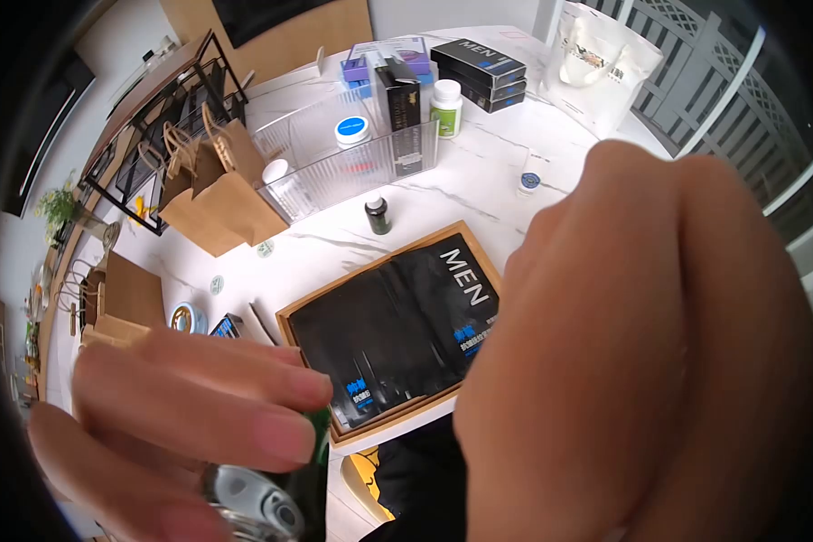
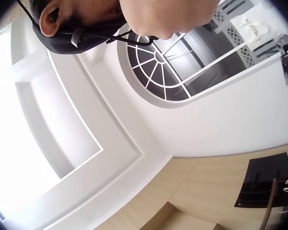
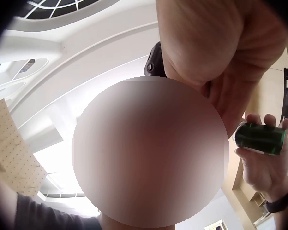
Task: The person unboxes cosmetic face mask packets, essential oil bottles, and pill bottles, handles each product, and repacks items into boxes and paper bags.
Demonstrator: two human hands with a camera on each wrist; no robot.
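Observation:
My left hand grips a dark green can. Its silver top with a pull tab faces the head camera at the lower left. In the right wrist view the fingers wrap around the can's side. Large and close in the head view, my right hand is raised with bent knuckles toward me. A black device shows beside this hand in the right wrist view; I cannot tell whether its hidden fingers hold anything. Below both hands, black packs marked MEN lie in a wooden tray.
Beyond the tray stand a small dark bottle and a clear bin holding bottles and a black box. Paper bags are at left. Stacked black boxes, a green-labelled bottle and a white bag stand behind.

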